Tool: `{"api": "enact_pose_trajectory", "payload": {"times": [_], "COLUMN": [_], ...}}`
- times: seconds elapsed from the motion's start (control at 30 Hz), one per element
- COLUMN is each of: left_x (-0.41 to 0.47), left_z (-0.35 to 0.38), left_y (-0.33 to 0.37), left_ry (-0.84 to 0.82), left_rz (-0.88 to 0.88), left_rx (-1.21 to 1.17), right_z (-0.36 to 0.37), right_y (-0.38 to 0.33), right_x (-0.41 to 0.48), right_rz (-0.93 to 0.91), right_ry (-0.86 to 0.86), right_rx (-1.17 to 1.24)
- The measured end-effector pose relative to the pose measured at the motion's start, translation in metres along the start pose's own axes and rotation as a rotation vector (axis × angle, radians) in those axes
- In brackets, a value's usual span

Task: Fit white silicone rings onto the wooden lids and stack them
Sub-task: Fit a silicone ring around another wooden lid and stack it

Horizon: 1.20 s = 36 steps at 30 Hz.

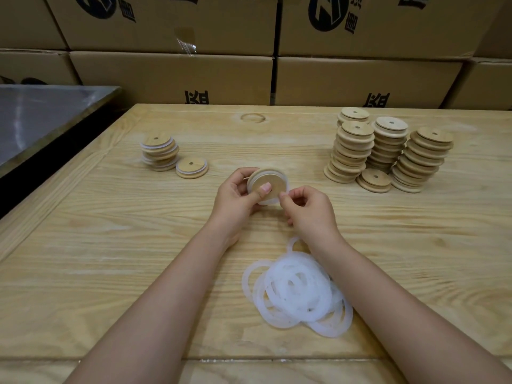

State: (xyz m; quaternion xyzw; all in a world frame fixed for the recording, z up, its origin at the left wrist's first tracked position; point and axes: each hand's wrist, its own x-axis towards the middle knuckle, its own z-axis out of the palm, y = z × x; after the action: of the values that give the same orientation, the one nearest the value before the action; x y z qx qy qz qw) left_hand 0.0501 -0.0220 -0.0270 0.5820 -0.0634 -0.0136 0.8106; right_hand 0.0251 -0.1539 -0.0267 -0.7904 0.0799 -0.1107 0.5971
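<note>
Wooden lid (275,182) is held clear of the table (110,245), tilted with its face toward the camera. Left hand (238,198) grips it from the left, thumb (264,188) pressed across the face and fingers wrapped round the far rim. Right hand (307,209) is just right of the lid, thumb and forefinger pinching the white silicone ring (266,202) at the lid's right edge, with the other fingers curled in. Both forearms reach in from the bottom edge.

Hard to read:
- The thumb covers the lid's centre.
- The ring shows as a white band along the lid's top and bottom edges. Can't tell if it's seated all round.
- Left fingertips are hidden behind the lid.

Loose ring pile (296,289) sits nearer the camera than the lid, its top edge covered by the right forearm. Ringed stack (160,152) and one ringed single (191,167) are to the lid's left. Bare lid stacks (388,151) are to its right, the rear one half hidden. Cardboard boxes (171,76) behind the lid are cut off at the top.
</note>
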Motion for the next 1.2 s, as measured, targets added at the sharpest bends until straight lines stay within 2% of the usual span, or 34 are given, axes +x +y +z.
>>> {"api": "enact_pose_trajectory", "payload": {"times": [0.13, 0.43, 0.63, 0.8, 1.07, 1.2], "left_x": [-0.0005, 0.0031, 0.0037, 0.0031, 0.0019, 0.0008], "left_z": [0.0003, -0.0053, -0.0055, -0.0060, -0.0044, -0.0012], "left_y": [0.0008, 0.0045, 0.0034, 0.0031, 0.0000, 0.0018], "left_ry": [0.045, 0.094, -0.003, -0.011, -0.011, 0.045], "left_rz": [0.018, -0.054, -0.055, -0.055, -0.064, -0.067], "left_rx": [0.039, -0.077, -0.012, -0.022, 0.009, -0.088], "right_z": [-0.0037, -0.0061, -0.0060, -0.0023, 0.0001, -0.0021], "right_y": [-0.0010, -0.0068, -0.0044, -0.0038, -0.0021, -0.0031], "right_x": [0.0021, 0.0040, 0.0005, -0.0027, -0.0013, 0.0013], "right_rz": [-0.026, -0.019, 0.015, 0.002, 0.010, 0.012], "right_ry": [0.003, -0.101, -0.125, -0.133, -0.031, -0.051], "right_rx": [-0.040, -0.019, 0.069, 0.102, -0.032, -0.067]}}
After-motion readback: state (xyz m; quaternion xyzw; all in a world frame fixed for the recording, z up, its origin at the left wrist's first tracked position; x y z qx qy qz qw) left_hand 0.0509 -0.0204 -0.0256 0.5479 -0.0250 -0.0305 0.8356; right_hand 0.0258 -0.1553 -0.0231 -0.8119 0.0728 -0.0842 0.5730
